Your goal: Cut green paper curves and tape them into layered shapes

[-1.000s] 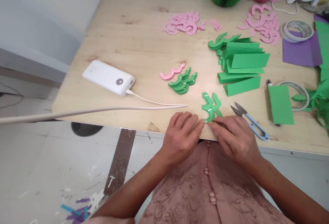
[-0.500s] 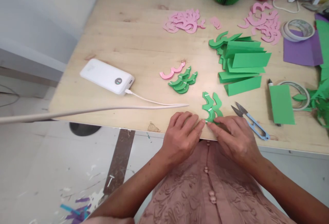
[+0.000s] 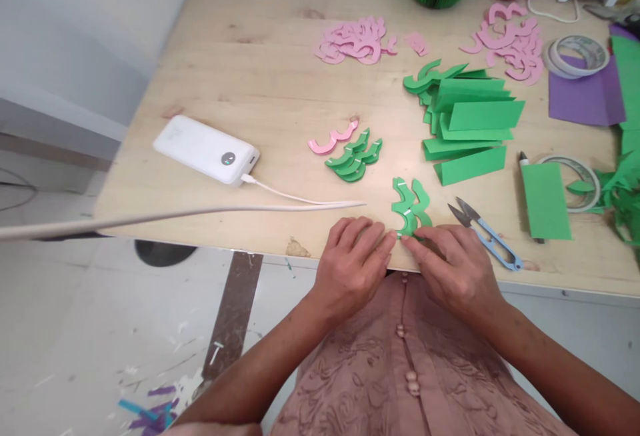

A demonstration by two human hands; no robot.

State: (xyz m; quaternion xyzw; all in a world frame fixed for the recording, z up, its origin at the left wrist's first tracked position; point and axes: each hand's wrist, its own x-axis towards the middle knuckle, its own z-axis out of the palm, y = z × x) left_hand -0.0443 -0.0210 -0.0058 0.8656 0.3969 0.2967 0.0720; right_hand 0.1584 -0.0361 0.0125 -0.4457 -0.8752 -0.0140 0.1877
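A wavy green paper cutout (image 3: 405, 208) with small white strips lies at the table's front edge. My left hand (image 3: 352, 264) rests on the tabletop with fingers curled, its thumb tip pressing the near end of the cutout. From the other side, my right hand (image 3: 453, 266) is closed with thumb and fingertips on that same end, which they partly hide. Left of it sit a small stack of green wavy cutouts (image 3: 353, 158) and one pink wavy cutout (image 3: 333, 138). Blue-handled thread snips (image 3: 493, 239) lie just right of my right hand.
A white power bank (image 3: 205, 149) with a cable stands at left. Folded green paper strips (image 3: 475, 116), pink cutout piles (image 3: 353, 41), tape rolls (image 3: 583, 56), purple paper (image 3: 585, 96) and a green card (image 3: 547, 201) lie on the far and right side of the table (image 3: 260, 76).
Both hands keep their places at the near end of the green cutout. The view has shifted very slightly; nothing else visibly moved.
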